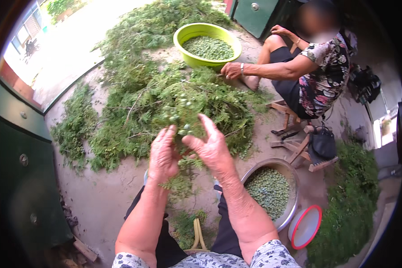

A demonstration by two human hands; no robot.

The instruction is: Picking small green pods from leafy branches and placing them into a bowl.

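Observation:
My left hand (163,154) is curled at a leafy green conifer sprig (184,120) that bears round green cones. My right hand (212,147) is at the same sprig from the other side, thumb and forefinger spread around some cones. Whether its hidden fingers grip the stem I cannot tell. Beneath and beyond both hands spreads a heap of cut conifer branches (120,134). A metal basin (293,201) of green cones stands beside my right forearm. Farther off, a lime-green plastic basin (204,62) also holds many green cones.
Another person (321,73) sits on a low wooden stool (284,112) at the right, one hand by the green basin. Nearer are a folding wooden stool with a black bag (323,144), a red-rimmed bowl (305,227) and more greenery (346,201). Green doors (20,181) stand at the left.

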